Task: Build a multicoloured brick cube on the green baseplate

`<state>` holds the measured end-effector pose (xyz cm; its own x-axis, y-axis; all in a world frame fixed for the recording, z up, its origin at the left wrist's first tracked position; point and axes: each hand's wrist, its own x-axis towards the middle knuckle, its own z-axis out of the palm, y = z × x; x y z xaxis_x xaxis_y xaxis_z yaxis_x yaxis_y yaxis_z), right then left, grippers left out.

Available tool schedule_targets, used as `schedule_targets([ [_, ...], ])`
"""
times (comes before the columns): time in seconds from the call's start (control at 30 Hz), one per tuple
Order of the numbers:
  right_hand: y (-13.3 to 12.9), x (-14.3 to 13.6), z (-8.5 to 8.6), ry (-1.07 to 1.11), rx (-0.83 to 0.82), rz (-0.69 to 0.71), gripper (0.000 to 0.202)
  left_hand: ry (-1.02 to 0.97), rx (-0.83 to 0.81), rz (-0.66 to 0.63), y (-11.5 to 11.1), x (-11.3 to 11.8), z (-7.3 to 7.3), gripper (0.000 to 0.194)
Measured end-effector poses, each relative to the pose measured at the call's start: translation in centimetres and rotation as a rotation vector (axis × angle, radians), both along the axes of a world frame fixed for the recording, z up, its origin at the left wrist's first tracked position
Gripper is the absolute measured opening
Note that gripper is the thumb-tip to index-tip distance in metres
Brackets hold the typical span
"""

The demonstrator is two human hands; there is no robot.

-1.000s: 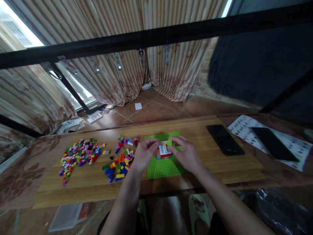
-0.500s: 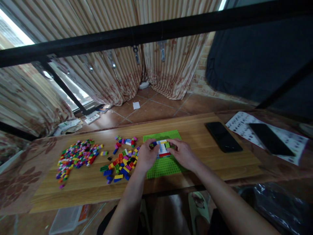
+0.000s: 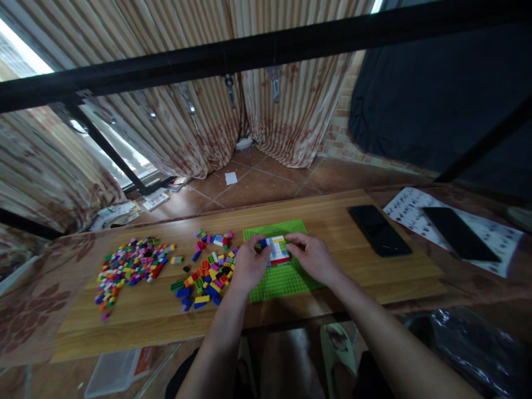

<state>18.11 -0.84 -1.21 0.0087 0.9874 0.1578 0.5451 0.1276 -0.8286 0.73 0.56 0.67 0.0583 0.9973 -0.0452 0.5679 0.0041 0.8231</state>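
A block of joined building bricks point(image 3: 277, 250), mostly white with a red front edge and a little yellow, sits on the green studded baseplate point(image 3: 282, 285). My left hand point(image 3: 250, 265) is at its left side, thumb and fingers closed around a dark blue brick point(image 3: 262, 243). At the right side is my right hand point(image 3: 311, 256), its thumb and forefinger pinched near the block's edge. A small green brick point(image 3: 287, 247) shows partly between those fingertips; the rest of it is hidden.
Larger loose bricks point(image 3: 208, 280) lie left of the baseplate, and a pile of small ones point(image 3: 128, 263) farther left. A black phone point(image 3: 379, 230) rests at right on the wooden board point(image 3: 332, 221). Beyond it, a dark flat device point(image 3: 460, 235) lies on a printed sheet point(image 3: 409, 213).
My right hand has shifted slightly right, and less of the green brick shows at its fingertips. More of the white block's right side is visible. My left hand has stayed in place.
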Motion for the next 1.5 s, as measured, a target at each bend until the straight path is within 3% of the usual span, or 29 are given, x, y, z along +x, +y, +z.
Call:
schedule_targets([
  [0.6,0.4,-0.8,-0.4,0.143,0.033,-0.043,0.015,0.043,0.038,-0.005,0.0,0.1,-0.6,0.033],
  [0.73,0.0,-0.9,-0.1,0.039,0.086,-0.043,0.016,0.062,0.061,0.000,-0.1,0.2,-0.5,0.031],
  [0.9,-0.5,-1.0,0.5,-0.168,0.181,0.079,0.024,0.047,0.044,0.022,-0.3,0.4,-0.2,0.027],
  [1.2,-0.4,-1.3,0.7,-0.405,0.185,0.145,0.029,0.035,0.053,0.011,-0.2,0.0,-0.8,0.024],
  [1.4,-1.0,-0.9,0.2,-0.252,0.203,0.082,0.028,0.019,0.067,-0.038,-0.1,-0.3,-1.5,0.028],
  [1.5,-1.0,-0.3,0.2,-0.151,0.229,-0.027,0.030,-0.023,0.071,-0.004,0.1,-0.6,-1.6,0.029],
])
